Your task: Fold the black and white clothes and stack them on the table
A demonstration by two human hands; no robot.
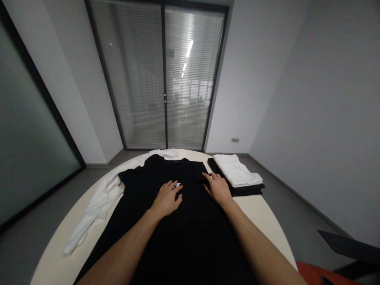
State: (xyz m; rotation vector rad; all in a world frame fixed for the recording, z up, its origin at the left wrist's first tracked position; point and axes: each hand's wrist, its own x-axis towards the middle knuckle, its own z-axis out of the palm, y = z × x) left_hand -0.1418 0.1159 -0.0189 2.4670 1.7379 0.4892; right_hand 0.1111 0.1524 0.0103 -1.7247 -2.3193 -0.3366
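Observation:
A black T-shirt (190, 225) lies spread out on the round table, its collar toward the far edge. Its left sleeve sticks out sideways, while the right sleeve is turned inward over the chest. On the chest, beside a small white print (177, 185), rests my left hand (168, 199) with fingers spread. My right hand (218, 188) is on the shirt's right side by the inward-turned sleeve, fingers apart; whether fabric is caught under the fingertips is hard to see.
White clothing (99, 204) lies crumpled along the table's left side, partly under the T-shirt. At right sits a stack of folded black clothes (247, 190) topped by a folded white one (237, 172). The pale tabletop (267, 221) has a curved edge; a red chair (317, 274) stands lower right.

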